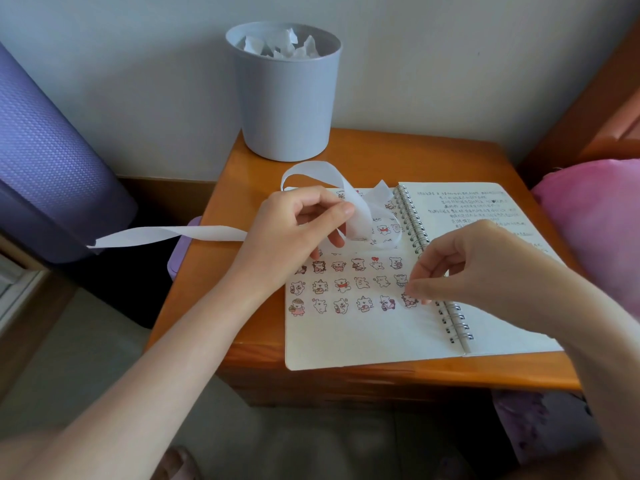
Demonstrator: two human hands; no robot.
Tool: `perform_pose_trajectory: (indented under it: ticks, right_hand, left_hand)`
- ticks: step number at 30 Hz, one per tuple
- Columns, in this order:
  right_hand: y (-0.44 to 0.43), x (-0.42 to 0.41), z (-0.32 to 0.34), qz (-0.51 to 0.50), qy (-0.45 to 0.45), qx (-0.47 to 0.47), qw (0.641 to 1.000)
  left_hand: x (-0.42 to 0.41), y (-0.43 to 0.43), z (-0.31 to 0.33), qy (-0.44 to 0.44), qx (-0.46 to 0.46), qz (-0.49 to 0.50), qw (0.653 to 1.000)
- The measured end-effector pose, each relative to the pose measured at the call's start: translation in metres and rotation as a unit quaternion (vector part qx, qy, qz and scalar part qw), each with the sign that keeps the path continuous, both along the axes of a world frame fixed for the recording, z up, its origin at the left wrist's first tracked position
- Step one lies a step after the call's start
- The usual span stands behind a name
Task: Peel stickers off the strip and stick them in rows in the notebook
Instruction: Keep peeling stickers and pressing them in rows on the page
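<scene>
An open spiral notebook (363,341) lies on a wooden bedside table (214,306). Its left page carries rows of small bear stickers (341,285); the right page has handwriting. My left hand (294,233) pinches a long white backing strip (358,216) above the page's upper part; the strip loops upward and trails off to the left past the table edge. My right hand (460,268) has its fingertips pinched at a sticker (409,301) at the right end of the bottom row, near the spiral binding. Whether that sticker lies flat on the page is hidden by the fingers.
A grey bin (284,98) full of crumpled white paper stands at the table's back edge against the wall. A purple cylinder-shaped object (45,161) stands to the left. Pink bedding (595,220) and a wooden bed frame lie on the right. Tiled floor below.
</scene>
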State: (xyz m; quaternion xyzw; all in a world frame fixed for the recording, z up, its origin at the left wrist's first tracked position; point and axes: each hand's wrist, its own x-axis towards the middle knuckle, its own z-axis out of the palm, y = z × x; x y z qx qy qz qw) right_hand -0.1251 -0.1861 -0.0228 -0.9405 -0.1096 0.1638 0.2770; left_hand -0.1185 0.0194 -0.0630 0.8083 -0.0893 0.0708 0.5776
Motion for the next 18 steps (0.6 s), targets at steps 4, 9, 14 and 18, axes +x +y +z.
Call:
perform_pose_trajectory:
  ticks: [4,9,14,18]
  right_hand:
    - [-0.0004,-0.0005,-0.0006,0.005,-0.005,0.001,1.0]
    - [0.0003,-0.001,-0.0025,0.002,-0.02,-0.01,1.0]
    - [0.0023,-0.0021,-0.0043,0.004,-0.039,-0.035,0.999]
    - [0.0044,-0.0045,-0.0041,0.002,-0.044,-0.054,0.998]
  left_hand:
    - [-0.0002,-0.0004,-0.0001,-0.001,-0.001,0.0,1.0]
    - [0.0002,-0.0003,-0.0003,0.0,0.0,0.001,1.0]
    - [0.0,0.0002,0.0002,0.0,-0.002,-0.002,1.0]
    - [0.0003,0.0003,0.0,0.0,0.002,-0.001,1.0]
